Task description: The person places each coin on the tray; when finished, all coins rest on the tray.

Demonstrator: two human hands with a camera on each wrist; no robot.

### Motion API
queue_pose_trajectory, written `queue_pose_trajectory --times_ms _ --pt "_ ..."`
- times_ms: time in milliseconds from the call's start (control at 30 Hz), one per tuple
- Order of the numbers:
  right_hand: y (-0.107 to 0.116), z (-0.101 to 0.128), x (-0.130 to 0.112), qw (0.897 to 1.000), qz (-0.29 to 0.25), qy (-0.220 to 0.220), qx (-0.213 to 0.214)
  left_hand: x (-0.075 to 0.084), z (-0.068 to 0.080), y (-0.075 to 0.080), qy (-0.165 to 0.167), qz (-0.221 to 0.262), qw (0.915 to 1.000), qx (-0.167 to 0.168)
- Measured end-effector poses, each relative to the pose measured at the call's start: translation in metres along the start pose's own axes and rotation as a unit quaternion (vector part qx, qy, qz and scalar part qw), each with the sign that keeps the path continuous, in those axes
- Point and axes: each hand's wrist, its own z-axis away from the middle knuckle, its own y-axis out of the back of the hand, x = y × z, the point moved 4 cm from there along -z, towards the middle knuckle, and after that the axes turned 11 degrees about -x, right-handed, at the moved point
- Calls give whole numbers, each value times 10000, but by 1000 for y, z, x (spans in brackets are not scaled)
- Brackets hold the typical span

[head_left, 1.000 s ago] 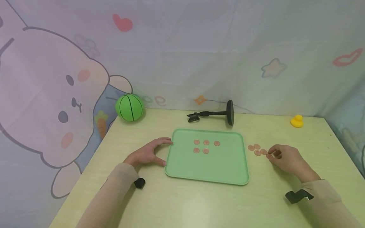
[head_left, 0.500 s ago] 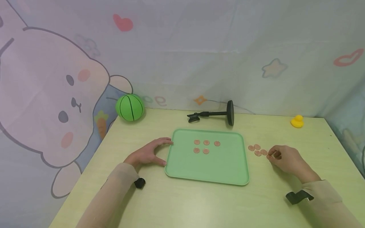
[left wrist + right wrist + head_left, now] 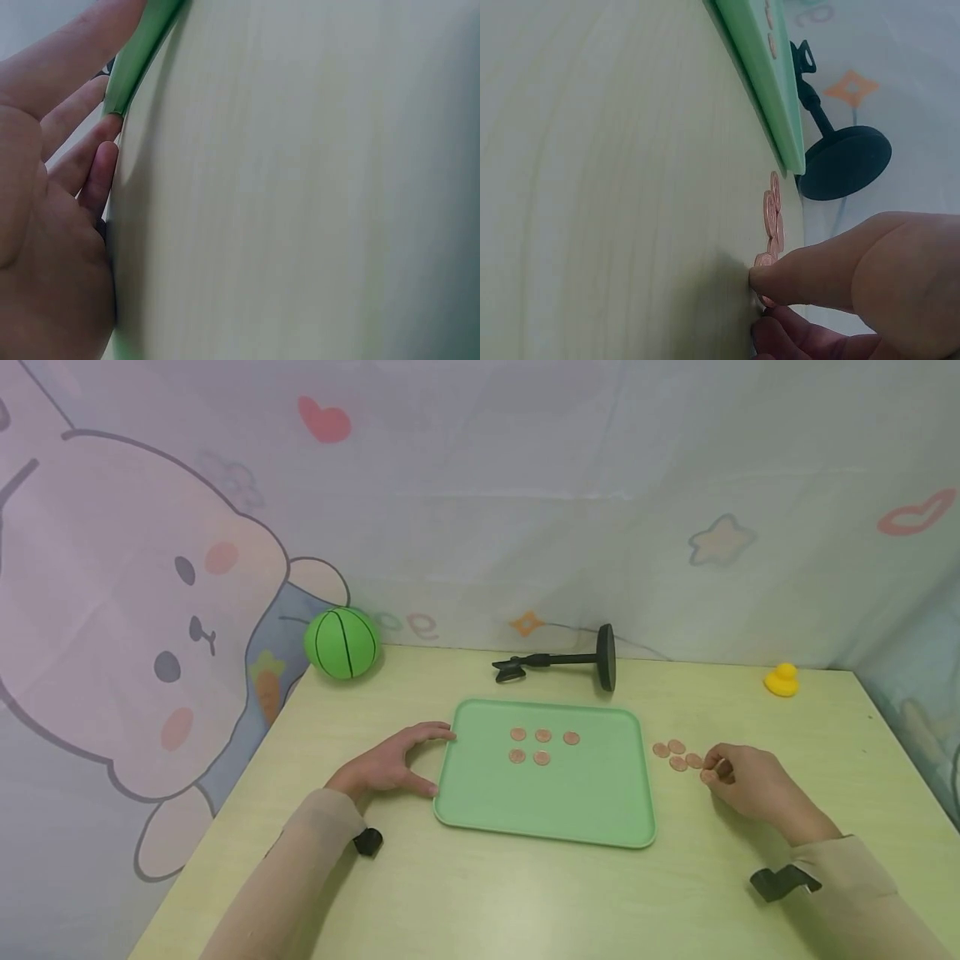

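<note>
My left hand (image 3: 382, 764) rests at the left edge of the light green tray (image 3: 480, 810), thumb and fingers spread, fingertips right at the rim. In the left wrist view its fingers lie along the tray's side (image 3: 133, 71). Copper-coloured coins lie flat on the tray in a back row of three and a front row of two, one being this coin (image 3: 542, 758). To the tray's right, my right hand (image 3: 753, 785) pinches a copper coin (image 3: 765, 260) between thumb and fingers, close over the table. Several loose coins (image 3: 678, 763) lie just left of those fingertips.
Behind the tray a black stand with a round base (image 3: 606, 657) lies on its side. A green ball (image 3: 342, 643) sits at the back left corner, a yellow rubber duck (image 3: 782, 680) at the back right. A printed cloth (image 3: 465, 527) hangs behind the table (image 3: 525, 902).
The coin at my right fingertips shows more of its face now, and that hand has shifted very slightly. My left hand and the tray stay put.
</note>
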Motion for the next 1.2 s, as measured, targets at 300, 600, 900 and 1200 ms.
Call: queue_pose_trajectory --times_ms 300,600,900,1200 --pt "-3 4 -8 10000 -19 87 9 2 0 0 -48 -77 10000 -14" --pt "-5 6 -16 9997 -149 209 -54 3 1 0 -68 -39 10000 -3" --pt "-6 7 -21 9989 -320 349 -44 4 1 0 -90 -38 10000 2" --pt "-8 7 -25 9980 -359 513 50 1 0 -1 -115 176 9998 -4"
